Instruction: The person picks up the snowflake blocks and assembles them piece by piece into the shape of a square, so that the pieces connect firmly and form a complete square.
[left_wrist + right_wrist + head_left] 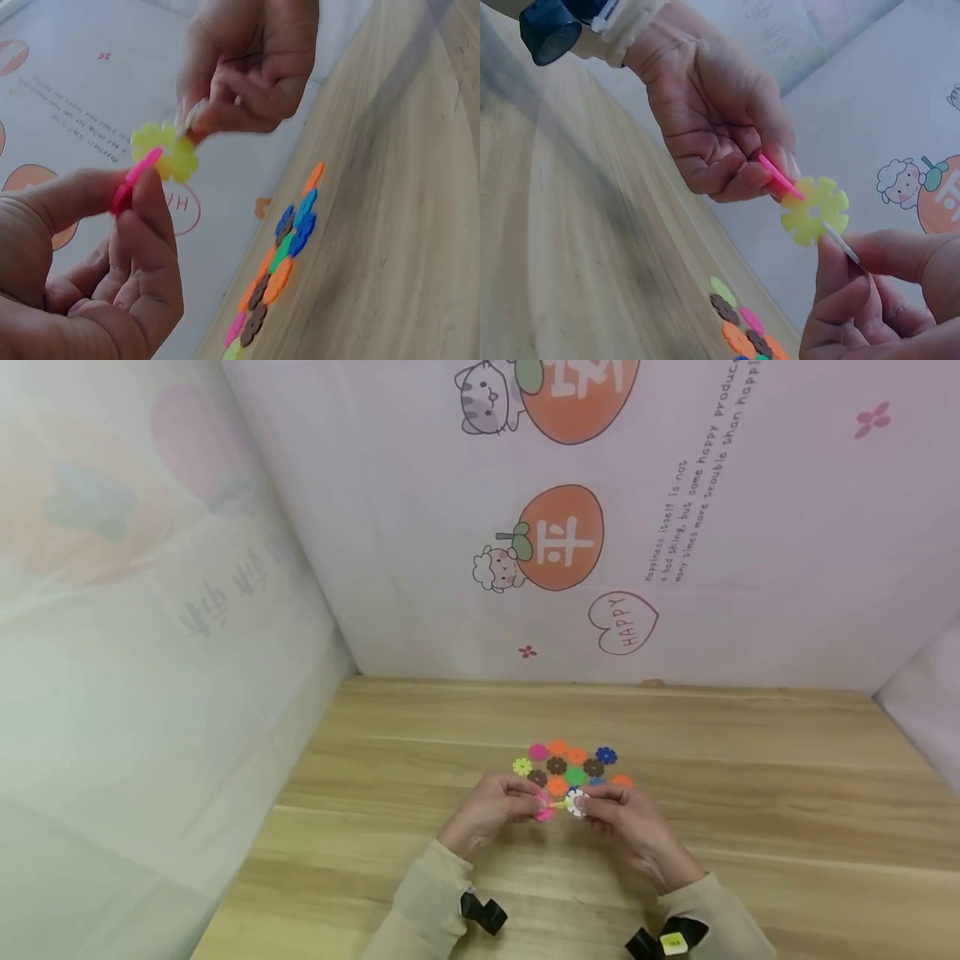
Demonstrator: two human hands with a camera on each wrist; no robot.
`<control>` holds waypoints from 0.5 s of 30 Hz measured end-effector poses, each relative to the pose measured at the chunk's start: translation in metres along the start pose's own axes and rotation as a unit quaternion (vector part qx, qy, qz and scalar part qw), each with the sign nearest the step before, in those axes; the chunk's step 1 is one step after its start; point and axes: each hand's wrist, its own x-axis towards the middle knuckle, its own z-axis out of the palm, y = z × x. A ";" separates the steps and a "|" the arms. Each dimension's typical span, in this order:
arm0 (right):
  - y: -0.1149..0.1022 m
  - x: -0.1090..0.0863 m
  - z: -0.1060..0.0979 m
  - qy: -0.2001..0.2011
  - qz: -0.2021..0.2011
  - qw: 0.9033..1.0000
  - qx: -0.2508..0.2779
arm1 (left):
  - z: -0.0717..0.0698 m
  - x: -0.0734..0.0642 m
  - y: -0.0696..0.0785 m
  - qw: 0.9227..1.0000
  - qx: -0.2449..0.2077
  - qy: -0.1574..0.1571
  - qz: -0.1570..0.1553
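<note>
My left hand [487,814] pinches a pink notched plastic disc [778,175] between thumb and fingers. A white disc [841,244] of the same flower-like kind is pinched in my right hand [637,827]. Between them, a yellow-green disc [796,223] meets the pink one on one side and the white one on the other, both edge-on to it. All three are held above the table, in front of the loose discs. In the left wrist view the right fingers hide most of the white disc.
Several loose notched discs lie just beyond the hands, among them a green disc [574,775], a brown disc [557,766] and a dark blue disc [607,756]. The wooden table [390,760] ends at a printed white cloth wall [420,568]. Black cameras [483,913] sit at both wrists.
</note>
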 end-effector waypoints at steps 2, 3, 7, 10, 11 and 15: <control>-0.001 0.001 -0.001 -0.006 -0.001 1.000 0.012 | 0.001 0.000 0.003 1.000 0.002 -0.001 0.003; -0.002 0.000 -0.001 -0.012 -0.002 1.000 0.017 | 0.001 -0.001 0.005 1.000 0.005 -0.004 0.004; -0.008 -0.003 -0.005 -0.040 -0.007 0.999 0.017 | 0.001 -0.002 0.011 1.000 0.026 -0.017 0.002; -0.010 -0.005 -0.007 -0.052 -0.010 0.999 -0.009 | -0.001 -0.004 0.013 0.998 0.060 -0.036 -0.003; -0.010 -0.005 -0.007 -0.055 -0.011 0.998 -0.018 | -0.002 -0.004 0.014 0.996 0.073 -0.041 -0.004; -0.008 -0.006 -0.008 -0.069 -0.011 0.997 -0.029 | -0.006 -0.004 0.017 0.992 0.114 -0.054 -0.010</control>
